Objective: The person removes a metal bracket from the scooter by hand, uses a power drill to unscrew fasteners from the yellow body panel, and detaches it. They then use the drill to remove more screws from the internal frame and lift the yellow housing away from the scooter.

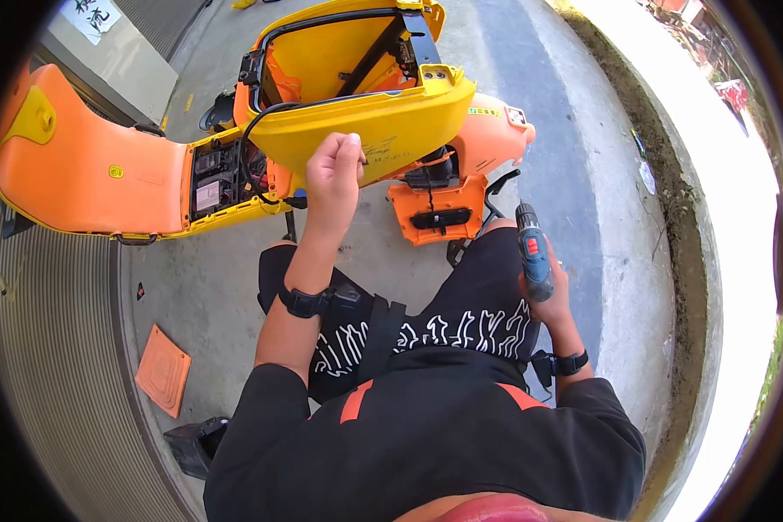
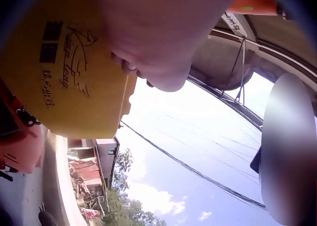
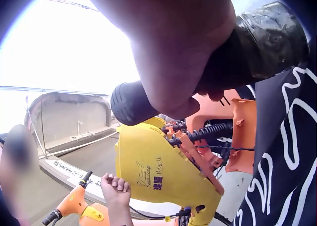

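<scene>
My left hand is raised before the yellow side panel of a scooter, fingers curled, with a small dark piece at the fingertips. In the left wrist view the hand partly covers the lettered panel. My right hand grips a blue-grey power drill above the right thigh, its chuck pointing away from the body. In the right wrist view, the hand wraps round the dark drill; much of the tool is hidden behind it.
The orange seat is tipped back at left, beside the exposed electrical bay. An orange cover and a black container lie on the concrete floor. A low curb runs along the right.
</scene>
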### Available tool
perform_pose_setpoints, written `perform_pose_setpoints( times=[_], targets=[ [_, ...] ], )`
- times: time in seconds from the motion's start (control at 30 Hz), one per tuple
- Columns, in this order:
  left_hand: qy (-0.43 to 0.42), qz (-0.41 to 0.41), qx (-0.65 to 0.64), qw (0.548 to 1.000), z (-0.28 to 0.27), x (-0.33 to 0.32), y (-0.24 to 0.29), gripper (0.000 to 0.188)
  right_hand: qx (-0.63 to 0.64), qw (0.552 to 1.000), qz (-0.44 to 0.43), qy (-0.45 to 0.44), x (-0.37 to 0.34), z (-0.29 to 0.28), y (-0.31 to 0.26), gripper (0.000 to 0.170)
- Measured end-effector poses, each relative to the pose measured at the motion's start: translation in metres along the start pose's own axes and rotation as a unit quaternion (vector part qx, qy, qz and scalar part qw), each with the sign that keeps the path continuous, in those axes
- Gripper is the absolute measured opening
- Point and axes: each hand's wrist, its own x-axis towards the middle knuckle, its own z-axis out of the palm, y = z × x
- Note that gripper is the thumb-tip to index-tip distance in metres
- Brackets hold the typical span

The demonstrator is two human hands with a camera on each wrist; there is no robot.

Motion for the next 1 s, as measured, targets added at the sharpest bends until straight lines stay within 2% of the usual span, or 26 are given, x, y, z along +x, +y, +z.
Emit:
perform_pose_setpoints(
  times=[0.03, 0.07, 0.1, 0.13, 0.17, 0.2, 0.23, 0.27, 0.33, 0.37, 0.4, 0.43, 0.47, 0.5, 0.53, 0.57, 0.63, 0.67, 0.73, 0.77, 0.97, 1.0],
  targets=[
    [0.050, 0.150, 0.124, 0.980, 0.002, 0.013, 0.016, 0.028, -0.024, 0.997, 0.069, 0.025, 0.001, -0.002, 0.005, 0.072],
    [0.099, 0.293, 0.245, 0.919, 0.004, 0.029, 0.030, 0.027, -0.051, 0.988, 0.136, 0.049, 0.001, -0.004, 0.012, 0.072],
    [0.109, 0.339, 0.305, 0.883, 0.006, 0.043, 0.045, 0.027, -0.115, 0.981, 0.126, 0.089, 0.001, -0.002, 0.037, 0.066],
    [0.121, 0.385, 0.363, 0.840, 0.006, 0.059, 0.053, 0.027, -0.121, 0.982, 0.118, 0.084, 0.005, -0.002, 0.055, 0.066],
    [0.134, 0.387, 0.360, 0.838, 0.003, 0.078, 0.049, 0.027, -0.080, 0.974, 0.198, 0.076, 0.011, -0.005, 0.072, 0.057],
    [0.109, 0.349, 0.432, 0.825, 0.000, 0.096, 0.043, 0.028, -0.039, 0.958, 0.276, 0.067, 0.017, -0.007, 0.090, 0.047],
    [0.084, 0.307, 0.499, 0.806, -0.003, 0.104, 0.040, 0.031, -0.016, 0.949, 0.308, 0.067, 0.017, -0.008, 0.118, 0.039],
    [0.101, 0.309, 0.498, 0.804, -0.002, 0.104, 0.040, 0.031, 0.007, 0.939, 0.337, 0.068, 0.015, -0.009, 0.149, 0.032],
    [0.065, 0.181, 0.578, 0.793, 0.005, 0.104, 0.044, 0.032, -0.021, 0.919, 0.392, 0.023, 0.005, -0.014, 0.211, 0.029],
    [0.083, 0.187, 0.575, 0.792, 0.005, 0.102, 0.048, 0.032, -0.083, 0.912, 0.401, 0.012, 0.000, -0.015, 0.213, 0.019],
    [0.073, 0.163, 0.581, 0.794, 0.006, 0.099, 0.051, 0.031, -0.112, 0.916, 0.383, -0.027, -0.010, -0.015, 0.223, 0.022],
    [0.063, 0.141, 0.585, 0.796, 0.007, 0.098, 0.054, 0.029, -0.173, 0.906, 0.379, -0.071, -0.025, -0.015, 0.261, 0.042],
    [0.083, 0.150, 0.578, 0.798, 0.006, 0.096, 0.054, 0.029, -0.199, 0.895, 0.394, -0.066, -0.034, -0.013, 0.251, 0.057],
    [0.066, 0.150, 0.580, 0.798, 0.005, 0.096, 0.053, 0.030, -0.175, 0.912, 0.355, -0.103, -0.051, -0.009, 0.312, 0.070],
    [0.047, 0.149, 0.583, 0.797, 0.004, 0.097, 0.053, 0.030, -0.164, 0.876, 0.438, -0.120, -0.048, -0.009, 0.273, 0.076],
    [0.060, 0.155, 0.580, 0.797, 0.004, 0.099, 0.056, 0.030, -0.145, 0.855, 0.475, -0.152, -0.051, -0.007, 0.279, 0.086],
    [-0.012, 0.098, 0.601, 0.793, 0.003, 0.099, 0.059, 0.035, -0.229, 0.816, 0.491, -0.200, -0.063, 0.006, 0.295, 0.109],
    [-0.010, 0.099, 0.606, 0.789, 0.003, 0.100, 0.060, 0.035, -0.232, 0.819, 0.484, -0.202, -0.076, 0.015, 0.312, 0.116],
    [-0.024, 0.078, 0.618, 0.782, 0.005, 0.101, 0.061, 0.037, -0.157, 0.854, 0.467, -0.166, -0.107, 0.032, 0.370, 0.123],
    [-0.024, 0.077, 0.624, 0.778, 0.005, 0.101, 0.060, 0.037, -0.152, 0.855, 0.465, -0.170, -0.126, 0.043, 0.405, 0.123],
    [0.000, 0.094, 0.625, 0.775, 0.009, 0.101, 0.058, 0.042, -0.109, 0.833, 0.500, -0.209, -0.148, 0.086, 0.384, 0.104],
    [-0.018, 0.071, 0.637, 0.767, 0.010, 0.102, 0.061, 0.044, -0.104, 0.831, 0.502, -0.215, -0.150, 0.090, 0.380, 0.101]
  ],
)
